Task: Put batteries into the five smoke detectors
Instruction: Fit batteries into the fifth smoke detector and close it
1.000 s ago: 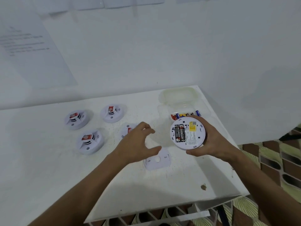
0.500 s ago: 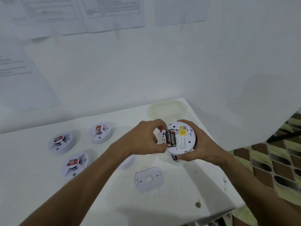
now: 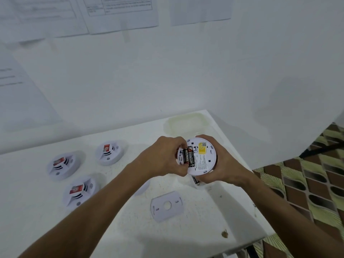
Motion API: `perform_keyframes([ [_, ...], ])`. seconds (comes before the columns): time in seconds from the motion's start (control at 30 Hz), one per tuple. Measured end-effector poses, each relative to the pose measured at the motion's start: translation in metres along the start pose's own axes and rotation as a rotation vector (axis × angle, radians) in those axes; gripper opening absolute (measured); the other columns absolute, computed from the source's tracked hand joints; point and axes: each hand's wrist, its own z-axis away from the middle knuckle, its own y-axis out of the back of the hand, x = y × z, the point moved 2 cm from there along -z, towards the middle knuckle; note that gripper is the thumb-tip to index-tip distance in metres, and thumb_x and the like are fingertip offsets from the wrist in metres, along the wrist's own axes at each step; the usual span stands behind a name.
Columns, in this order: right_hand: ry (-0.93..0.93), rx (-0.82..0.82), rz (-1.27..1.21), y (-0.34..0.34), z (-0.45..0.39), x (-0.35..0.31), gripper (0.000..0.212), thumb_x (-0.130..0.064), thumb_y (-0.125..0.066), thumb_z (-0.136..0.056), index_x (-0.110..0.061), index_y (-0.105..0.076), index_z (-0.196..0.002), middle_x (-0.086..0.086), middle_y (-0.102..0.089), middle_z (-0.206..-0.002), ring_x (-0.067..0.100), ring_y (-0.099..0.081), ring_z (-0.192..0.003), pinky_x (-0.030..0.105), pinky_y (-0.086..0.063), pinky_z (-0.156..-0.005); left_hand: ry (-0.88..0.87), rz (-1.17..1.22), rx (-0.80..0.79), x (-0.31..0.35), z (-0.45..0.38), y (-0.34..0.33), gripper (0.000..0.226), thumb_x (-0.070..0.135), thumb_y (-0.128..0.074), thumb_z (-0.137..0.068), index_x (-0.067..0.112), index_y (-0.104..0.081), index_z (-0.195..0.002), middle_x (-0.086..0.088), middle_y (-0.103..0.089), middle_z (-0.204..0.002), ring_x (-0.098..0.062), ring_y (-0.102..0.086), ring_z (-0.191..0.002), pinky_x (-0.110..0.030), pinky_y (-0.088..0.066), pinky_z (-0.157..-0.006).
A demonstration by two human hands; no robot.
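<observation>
My right hand (image 3: 220, 170) grips a round white smoke detector (image 3: 203, 157) above the table, its back facing me. Two black batteries (image 3: 189, 157) sit in its open compartment. My left hand (image 3: 163, 159) has its fingertips curled onto the batteries at the detector's left edge. Three more detectors lie face up on the left: one at the back (image 3: 109, 153), one at the far left (image 3: 63, 164), one nearer me (image 3: 80, 190). A further detector (image 3: 142, 188) is mostly hidden under my left forearm. A loose black battery (image 3: 195, 180) shows below the held detector.
A white mounting plate (image 3: 167, 205) lies flat on the white table (image 3: 186, 235) in front of my hands. A translucent plastic box (image 3: 186, 122) stands at the back right corner, its lower part hidden by my hands. The table's right edge drops to patterned floor. Papers hang on the wall.
My left hand rose from above the table and came onto the batteries in the held detector. The right hand lifted the detector up and toward me. The view tilted upward.
</observation>
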Motion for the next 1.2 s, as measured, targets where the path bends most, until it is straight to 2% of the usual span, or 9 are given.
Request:
perform_keyframes([
  [0.1,0.005,-0.002,0.002,-0.003,-0.003,0.0,0.096,-0.001,-0.084,-0.049,-0.021,-0.045,-0.134,0.002,-0.057,-0.125,0.011,-0.06,-0.111,0.022,-0.053,-0.087,-0.016,-0.084,-0.012,0.0,0.0,0.001,0.049,0.032,-0.079,-0.07,0.017,-0.058,-0.112,0.003,-0.066,-0.097,-0.014,-0.062,-0.082,-0.033,-0.056,-0.071],
  [0.33,-0.002,-0.019,0.004,-0.011,-0.01,-0.002,0.097,-0.023,-0.082,-0.046,-0.021,-0.044,-0.135,-0.005,-0.058,-0.123,0.014,-0.059,-0.113,0.023,-0.052,-0.088,-0.067,-0.302,-0.043,-0.004,0.003,0.001,0.033,0.039,-0.069,-0.08,0.022,-0.043,-0.091,0.003,-0.058,-0.086,-0.017,-0.052,-0.076,-0.027,-0.044,-0.063],
  [0.47,-0.011,-0.034,0.026,-0.012,-0.012,0.0,0.097,-0.026,-0.082,-0.046,-0.023,-0.043,-0.135,-0.013,-0.058,-0.121,0.011,-0.058,-0.113,0.022,-0.052,-0.089,-0.114,-0.381,-0.041,-0.007,0.003,-0.003,0.036,0.041,-0.063,-0.084,0.017,-0.047,-0.106,0.003,-0.055,-0.086,-0.017,-0.048,-0.072,-0.021,-0.036,-0.055],
  [0.57,-0.016,-0.039,0.053,-0.013,-0.014,0.005,0.097,-0.025,-0.083,-0.048,-0.018,-0.044,-0.137,-0.002,-0.058,-0.124,0.019,-0.059,-0.114,0.032,-0.054,-0.092,-0.119,-0.328,-0.059,-0.01,0.003,-0.001,0.04,0.04,-0.065,-0.084,0.014,-0.053,-0.112,0.0,-0.062,-0.093,-0.019,-0.055,-0.079,-0.027,-0.046,-0.06],
  [0.67,-0.018,-0.051,0.065,-0.014,-0.015,0.008,0.098,-0.026,-0.084,-0.049,-0.015,-0.044,-0.137,-0.004,-0.059,-0.123,0.02,-0.059,-0.114,0.031,-0.055,-0.091,-0.1,-0.267,-0.097,-0.013,0.0,0.003,0.036,0.038,-0.072,-0.08,0.011,-0.061,-0.1,-0.004,-0.067,-0.092,-0.021,-0.062,-0.082,-0.032,-0.052,-0.069],
  [0.8,-0.016,-0.049,0.076,-0.016,-0.018,0.01,0.095,-0.02,-0.086,-0.05,-0.022,-0.043,-0.135,-0.014,-0.058,-0.122,0.013,-0.058,-0.115,0.023,-0.052,-0.092,-0.067,-0.347,-0.12,-0.014,-0.007,0.002,0.031,0.036,-0.074,-0.076,0.012,-0.055,-0.074,-0.005,-0.059,-0.072,-0.017,-0.047,-0.06,-0.026,-0.039,-0.054],
  [0.87,-0.012,-0.044,0.076,-0.016,-0.02,0.009,0.091,-0.019,-0.085,-0.051,-0.027,-0.044,-0.132,-0.015,-0.058,-0.121,0.009,-0.058,-0.114,0.02,-0.051,-0.092,-0.069,-0.397,-0.128,-0.013,-0.009,0.001,0.032,0.035,-0.073,-0.076,0.011,-0.05,-0.071,-0.005,-0.052,-0.069,-0.016,-0.039,-0.057,-0.024,-0.031,-0.051],
  [1.03,-0.015,-0.036,0.064,-0.016,-0.022,0.007,0.091,-0.031,-0.083,-0.05,-0.028,-0.044,-0.131,-0.012,-0.059,-0.122,0.009,-0.059,-0.114,0.02,-0.05,-0.093,-0.123,-0.457,-0.086,-0.015,-0.007,-0.005,0.03,0.04,-0.062,-0.084,0.014,-0.053,-0.096,-0.002,-0.057,-0.085,-0.016,-0.046,-0.07,-0.022,-0.034,-0.056],
  [1.2,-0.017,-0.019,0.043,-0.01,-0.023,0.012,0.088,-0.007,-0.084,-0.051,-0.027,-0.047,-0.128,-0.025,-0.061,-0.113,0.004,-0.06,-0.109,0.016,-0.05,-0.086,-0.199,-0.414,0.038,-0.023,-0.005,-0.009,0.051,0.039,-0.055,-0.089,0.02,-0.044,-0.135,-0.001,-0.063,-0.096,-0.016,-0.049,-0.072,-0.02,-0.034,-0.056],
])
